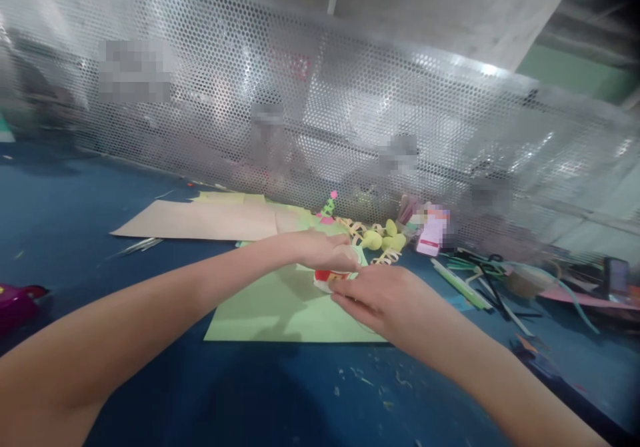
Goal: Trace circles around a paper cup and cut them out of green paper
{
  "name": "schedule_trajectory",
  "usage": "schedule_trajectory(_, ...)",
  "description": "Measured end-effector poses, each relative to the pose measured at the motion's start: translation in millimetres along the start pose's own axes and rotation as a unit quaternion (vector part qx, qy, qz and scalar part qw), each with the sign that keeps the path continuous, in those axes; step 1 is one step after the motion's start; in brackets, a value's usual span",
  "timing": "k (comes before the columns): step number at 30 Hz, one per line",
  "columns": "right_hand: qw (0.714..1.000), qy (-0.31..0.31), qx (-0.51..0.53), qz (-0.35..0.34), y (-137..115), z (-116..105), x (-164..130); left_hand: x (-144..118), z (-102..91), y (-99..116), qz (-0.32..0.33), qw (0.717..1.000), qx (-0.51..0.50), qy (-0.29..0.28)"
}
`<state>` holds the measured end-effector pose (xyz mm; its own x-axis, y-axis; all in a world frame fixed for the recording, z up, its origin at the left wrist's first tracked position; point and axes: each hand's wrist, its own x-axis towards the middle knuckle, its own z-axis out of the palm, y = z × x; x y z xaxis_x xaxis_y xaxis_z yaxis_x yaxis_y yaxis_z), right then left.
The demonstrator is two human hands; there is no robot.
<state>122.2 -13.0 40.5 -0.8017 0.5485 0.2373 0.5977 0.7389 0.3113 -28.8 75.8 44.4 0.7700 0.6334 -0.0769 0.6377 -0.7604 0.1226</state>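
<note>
Both my hands meet over a light green paper sheet [270, 307] on the blue table. My left hand [323, 250] is curled around a small red and white craft piece [331, 278], which looks like a roll with a greenish rim. My right hand [385, 297] presses its fingertips against the same piece from the near right side. Most of the piece is hidden by my fingers.
A tan card sheet [200, 222] and a yellow sheet [233, 197] lie behind. Curled paper strips and yellow-green shapes [383, 239], a small pink-topped figure [329, 207], a pink box [431, 234], and sticks and strips [480, 284] sit at right. A perforated metal screen [320, 100] backs the table. A magenta object [17, 300] lies far left.
</note>
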Motion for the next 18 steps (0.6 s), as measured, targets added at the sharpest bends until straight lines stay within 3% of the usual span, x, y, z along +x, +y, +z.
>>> schedule_trajectory(4,0.998,0.032,-0.037,-0.027,1,7,0,3,4.0,-4,0.028,0.999,0.021,-0.004)
schedule_trajectory(11,0.995,-0.045,-0.078,-0.041,-6,12,2,5,5.0,-4,-0.008,0.999,-0.033,-0.009)
schedule_trajectory(18,0.990,0.008,-0.114,-0.086,-18,16,-2,8,11.1,-9,-0.038,0.997,-0.060,-0.006)
